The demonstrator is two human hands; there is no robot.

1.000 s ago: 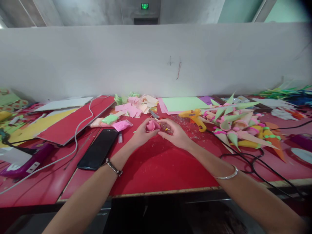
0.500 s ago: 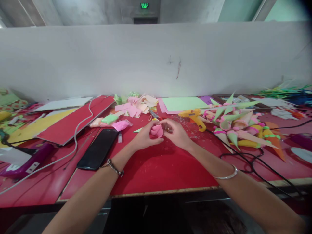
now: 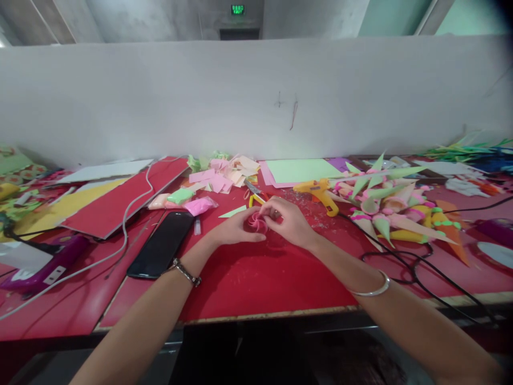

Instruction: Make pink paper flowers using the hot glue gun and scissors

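Between my hands is a pink paper flower point(image 3: 256, 221) with curled, overlapping petals, held over the middle of the red table. My left hand point(image 3: 237, 227) cups it from the left, thumb below and fingers behind. On its other side my right hand point(image 3: 286, 219) pinches a petal at the edge with thumb and forefinger. Just beyond my fingers lie scissors point(image 3: 256, 200) with yellow handles, partly hidden by the right hand. A pale green paper strip point(image 3: 233, 212) lies behind my left hand.
A black phone point(image 3: 161, 245) and bags of coloured clay point(image 3: 200, 206) lie to the left. On the right are a yellow glue gun point(image 3: 318, 193), a pile of paper cones point(image 3: 385, 203) and black cables point(image 3: 412, 275). Paper scraps point(image 3: 222, 174) and green sheets point(image 3: 302, 170) lie at the back.
The flower has turned so its spiral top faces me more, and it sits slightly further left. My left hand has shifted left, uncovering more of the scissors' handles and green strip.
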